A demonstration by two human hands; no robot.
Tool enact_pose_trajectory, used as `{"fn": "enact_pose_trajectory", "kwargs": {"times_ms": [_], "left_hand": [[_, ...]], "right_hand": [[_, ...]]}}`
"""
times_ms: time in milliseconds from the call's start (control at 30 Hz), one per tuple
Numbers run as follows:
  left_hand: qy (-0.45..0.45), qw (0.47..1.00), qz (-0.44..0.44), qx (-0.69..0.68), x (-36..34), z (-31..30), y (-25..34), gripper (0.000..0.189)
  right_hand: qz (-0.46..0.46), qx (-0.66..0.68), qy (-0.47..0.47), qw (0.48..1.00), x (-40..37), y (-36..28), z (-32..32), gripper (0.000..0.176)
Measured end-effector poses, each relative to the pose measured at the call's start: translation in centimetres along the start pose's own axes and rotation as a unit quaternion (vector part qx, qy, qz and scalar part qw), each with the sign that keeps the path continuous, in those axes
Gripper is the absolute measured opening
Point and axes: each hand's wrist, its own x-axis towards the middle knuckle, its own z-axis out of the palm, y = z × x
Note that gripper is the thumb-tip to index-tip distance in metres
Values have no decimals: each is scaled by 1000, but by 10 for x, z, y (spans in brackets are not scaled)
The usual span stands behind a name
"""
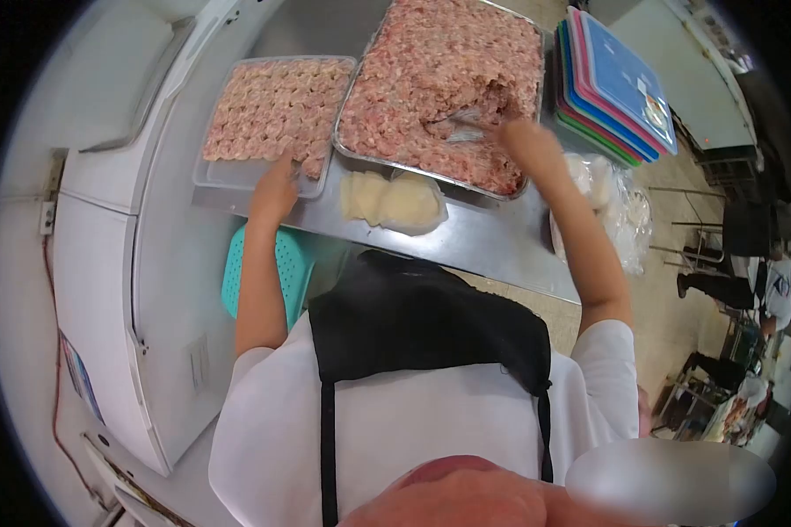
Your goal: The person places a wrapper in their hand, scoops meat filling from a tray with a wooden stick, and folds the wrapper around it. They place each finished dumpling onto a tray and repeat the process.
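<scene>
My left hand [275, 189] reaches over the front of a clear plastic tray [204, 176], its fingers drawn together at the nearest row of small meat-filled dumplings [268, 110]. The fingertips touch a dumpling there; the palm side is hidden. My right hand [533, 149] is closed and slightly blurred above a deep metal tray [431, 167] heaped with ground meat filling [448, 53]. A thin implement seems to extend from it into a hollow in the meat, but I cannot make out its kind. Pale round wrappers [398, 202] lie in overlapping stacks on the steel table between my arms.
Coloured plastic lids or boards [611, 88] are stacked right of the meat tray. Below them sits a clear plastic bag [620, 211] with pale contents. A turquoise perforated basket [294, 263] is under my left forearm. Other people [729, 288] work at the far right.
</scene>
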Motion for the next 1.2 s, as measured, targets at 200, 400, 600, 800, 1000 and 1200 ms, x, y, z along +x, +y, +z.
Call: {"fn": "enact_pose_trajectory", "kwargs": {"times_ms": [200,400,600,800,1000,1200], "left_hand": [[-14,997,-53,-46,1,-5,40,75],[22,980,-114,-159,1,-4,59,69],[16,941,-119,-317,2,-16,41,57],[31,631,-147,-761,8,-31,95,45],[-112,596,-90,-790,37,-26,166,46],[5,878,308,-367,59,-51,227,55]], "right_hand": [[-24,-5,-40,999,-8,-30,-16,16],[49,67,-44,996,-7,3,-68,23],[93,299,-47,949,-12,14,-69,32],[49,459,-25,887,-16,6,-53,31],[11,518,32,855,-15,-6,-63,29],[10,487,30,873,-32,1,-105,27]]}}
